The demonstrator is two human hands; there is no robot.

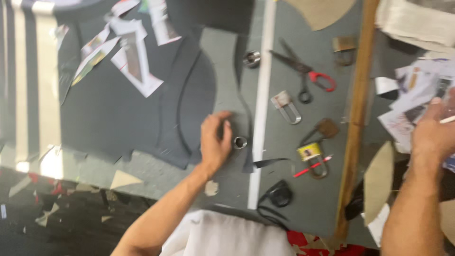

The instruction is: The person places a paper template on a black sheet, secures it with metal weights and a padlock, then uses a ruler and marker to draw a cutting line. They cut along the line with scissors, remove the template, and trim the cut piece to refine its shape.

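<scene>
Centre frame: left hand (214, 142) rests flat, fingers spread and empty, pinning dark fabric (123, 109) to the desk (284, 189) beside a small metal ring (240, 142); right hand (433, 132), at right edge, fingers curled among paper scraps (412, 90), grip unclear.

Your left hand (214, 142) rests on the dark fabric (123, 109), fingers curled beside a small metal ring (240, 142). Your right hand (433, 135) holds paper scraps (412, 95) (blurred). Red-handled scissors (305, 73) lie between.
</scene>
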